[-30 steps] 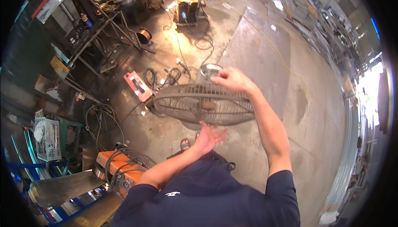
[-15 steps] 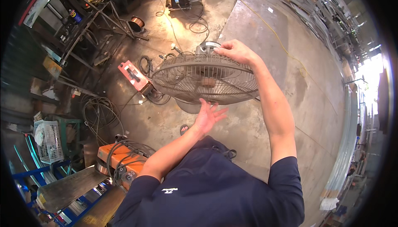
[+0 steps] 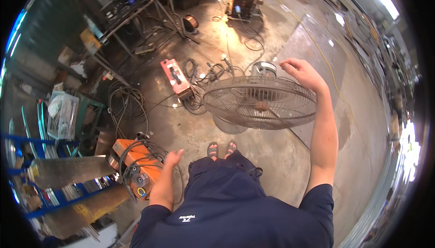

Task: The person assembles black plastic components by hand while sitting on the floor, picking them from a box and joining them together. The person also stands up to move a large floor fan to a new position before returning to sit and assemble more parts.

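A large round fan (image 3: 226, 101) with a wire guard stands in front of me, its dark motor housing (image 3: 263, 69) behind the guard. Just to the right of the housing, my right hand (image 3: 302, 72) is raised with its fingers loosely bent. A small gap shows between its fingertips and the housing, and it holds nothing that I can see. My left hand (image 3: 173, 158) is low on the left, near an orange machine (image 3: 144, 162) with cables over it. It is away from the fan, and its fingers are mostly hidden from view.
Beyond the fan's left side is a red box-shaped device (image 3: 176, 79) among cables. Coiled cable (image 3: 127, 107) lies farther left. A metal workbench (image 3: 136, 14) and a copper wire spool (image 3: 190, 23) are at the far left. A yellow hose (image 3: 312, 37) crosses the floor on the right.
My left hand has dropped from the fan's lower rim toward the orange machine. My right hand has come slightly off the motor housing. The view has shifted, so the fan appears farther right.
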`<control>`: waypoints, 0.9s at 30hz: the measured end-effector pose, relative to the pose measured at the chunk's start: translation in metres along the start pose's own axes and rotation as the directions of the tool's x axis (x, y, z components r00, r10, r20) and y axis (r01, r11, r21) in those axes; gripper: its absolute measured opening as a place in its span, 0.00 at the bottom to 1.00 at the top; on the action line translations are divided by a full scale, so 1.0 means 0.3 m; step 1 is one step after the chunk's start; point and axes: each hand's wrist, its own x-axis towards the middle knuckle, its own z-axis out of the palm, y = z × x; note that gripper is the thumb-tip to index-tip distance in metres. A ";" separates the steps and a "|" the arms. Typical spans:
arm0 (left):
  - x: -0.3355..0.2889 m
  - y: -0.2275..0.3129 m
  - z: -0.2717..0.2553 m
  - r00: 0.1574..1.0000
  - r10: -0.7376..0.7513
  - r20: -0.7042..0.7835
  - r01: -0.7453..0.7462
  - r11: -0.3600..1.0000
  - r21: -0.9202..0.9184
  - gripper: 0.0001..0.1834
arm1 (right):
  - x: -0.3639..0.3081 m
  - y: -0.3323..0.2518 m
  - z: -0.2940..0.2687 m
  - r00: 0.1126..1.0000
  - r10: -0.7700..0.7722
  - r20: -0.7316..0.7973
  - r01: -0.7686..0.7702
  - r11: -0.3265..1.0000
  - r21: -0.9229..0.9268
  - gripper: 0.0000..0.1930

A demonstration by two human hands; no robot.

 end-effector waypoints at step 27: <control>-0.874 -0.273 0.861 0.888 -0.417 0.195 0.348 0.332 -0.877 0.37 | 0.040 0.222 0.165 0.983 0.186 -0.005 -0.181 0.963 0.198 0.15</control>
